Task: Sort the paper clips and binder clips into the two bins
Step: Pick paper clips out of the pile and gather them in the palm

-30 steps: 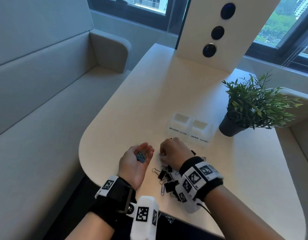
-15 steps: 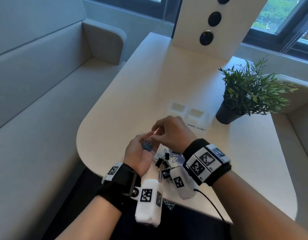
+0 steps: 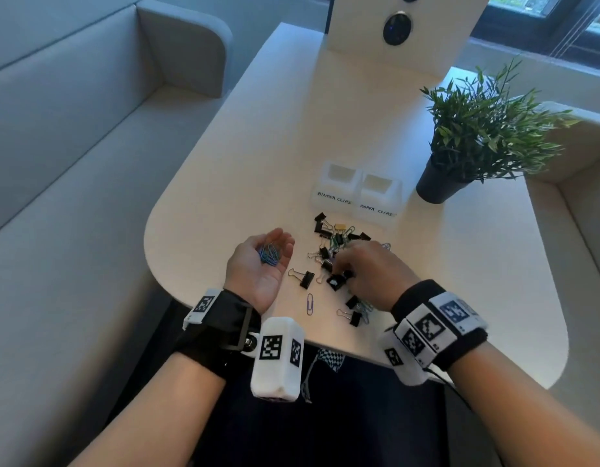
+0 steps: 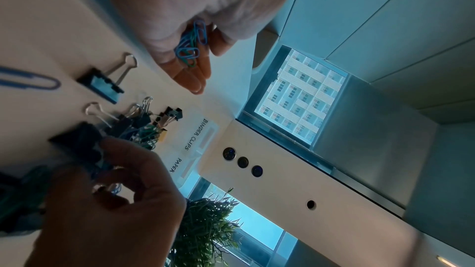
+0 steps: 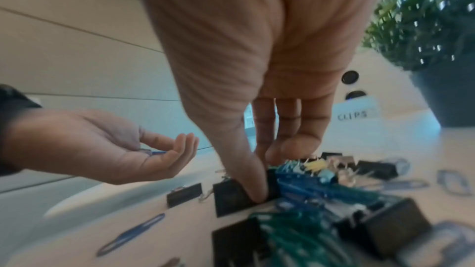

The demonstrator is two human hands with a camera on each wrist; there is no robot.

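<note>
My left hand [image 3: 261, 261] lies palm up over the table's left edge, fingers relaxed, cupping a small bunch of blue paper clips [image 4: 191, 48]. A mixed pile [image 3: 335, 237] of black binder clips and coloured paper clips lies in front of two white bins, one labelled BINDER CLIPS [image 3: 337, 187] and one labelled PAPER CLIPS [image 3: 379, 197]. My right hand [image 3: 345, 274] is down on the near side of the pile. Its thumb and curled fingers pinch a black binder clip [image 5: 231, 196]. The wrist views are blurred around the fingertips.
One purple paper clip [image 3: 309, 303] and a black binder clip [image 3: 303, 278] lie apart, between my hands. A potted plant [image 3: 460, 146] stands right of the bins. A white panel [image 3: 396, 25] with round dark ports rises at the table's far end. Grey bench seats flank the table.
Half a second ago my right hand's fingertips were at my left palm. It has since dropped back to the pile and closed on a binder clip. My left hand stays cupped, palm up.
</note>
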